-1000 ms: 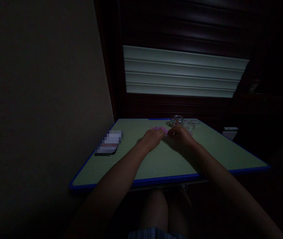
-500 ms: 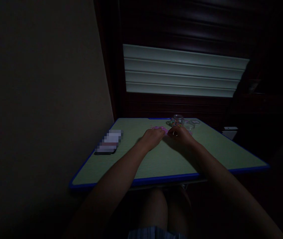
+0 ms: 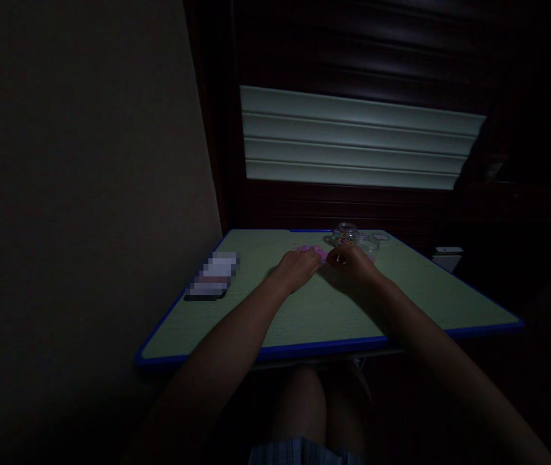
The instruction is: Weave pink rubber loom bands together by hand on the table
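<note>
On the green table top, my left hand (image 3: 298, 266) is bent over a pink object (image 3: 312, 249), its fingers closed along the near side. What the pink object is stays unclear in the dim light; it looks flat and bumpy. Close by on the right, my right hand (image 3: 355, 263) pinches thumb and fingertips together at the pink object's right end. Anything between those fingertips is too small to name. Just behind my right hand stands an uncapped clear jar (image 3: 345, 235) of small multicoloured rings or beads.
A clear round lid (image 3: 380, 238) and a shallow clear container (image 3: 368, 244) lie right of the jar. A phone-like slab (image 3: 213, 276), its face pixelated, rests at the table's left side. The green table (image 3: 256, 329) has a blue edge; a wall (image 3: 110, 161) rises on the left.
Both hands stay almost in place, with only a slight shift of the right fingers. The jar and the pink object have not moved.
</note>
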A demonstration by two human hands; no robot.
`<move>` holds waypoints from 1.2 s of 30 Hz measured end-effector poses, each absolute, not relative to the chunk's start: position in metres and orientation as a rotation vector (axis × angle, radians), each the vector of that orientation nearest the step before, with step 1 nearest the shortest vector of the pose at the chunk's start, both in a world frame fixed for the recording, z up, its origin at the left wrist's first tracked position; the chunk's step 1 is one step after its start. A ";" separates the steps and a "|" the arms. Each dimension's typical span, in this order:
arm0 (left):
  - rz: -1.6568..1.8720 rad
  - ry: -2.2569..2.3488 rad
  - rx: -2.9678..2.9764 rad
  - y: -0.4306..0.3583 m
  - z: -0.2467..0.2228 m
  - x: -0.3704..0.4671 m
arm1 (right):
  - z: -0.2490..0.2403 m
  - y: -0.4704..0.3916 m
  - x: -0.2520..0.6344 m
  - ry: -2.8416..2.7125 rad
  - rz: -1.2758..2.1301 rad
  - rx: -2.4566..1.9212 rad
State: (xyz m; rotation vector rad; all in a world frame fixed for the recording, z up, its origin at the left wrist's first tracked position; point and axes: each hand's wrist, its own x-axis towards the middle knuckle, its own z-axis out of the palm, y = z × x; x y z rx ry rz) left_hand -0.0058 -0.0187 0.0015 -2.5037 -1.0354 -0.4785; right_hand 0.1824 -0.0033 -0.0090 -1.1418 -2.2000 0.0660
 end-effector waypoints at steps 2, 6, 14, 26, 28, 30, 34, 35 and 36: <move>-0.488 -1.039 -2.503 -0.018 0.001 -0.006 | -0.010 -0.003 0.183 -2.200 0.064 -1.132; -0.472 -1.053 -2.519 -0.017 0.000 -0.006 | -0.011 -0.001 0.182 -2.184 0.041 -1.125; -0.456 -1.071 -2.506 -0.018 0.001 -0.005 | -0.012 0.000 0.184 -2.192 0.057 -1.136; -0.487 -1.042 -2.491 -0.017 0.001 -0.006 | -0.010 -0.004 0.182 -2.208 0.057 -1.097; -0.490 -1.050 -2.493 -0.017 0.000 -0.006 | -0.010 -0.004 0.182 -2.209 0.067 -1.099; -0.485 -1.063 -2.496 -0.017 0.000 -0.007 | -0.010 -0.004 0.182 -2.210 0.064 -1.103; -0.472 -1.023 -2.497 -0.017 0.001 -0.007 | -0.010 -0.004 0.181 -2.217 0.044 -1.104; -0.475 -1.019 -2.496 -0.018 0.001 -0.007 | -0.010 -0.004 0.181 -2.216 0.047 -1.109; -0.478 -1.023 -2.495 -0.018 0.002 -0.007 | -0.011 -0.004 0.181 -2.213 0.051 -1.116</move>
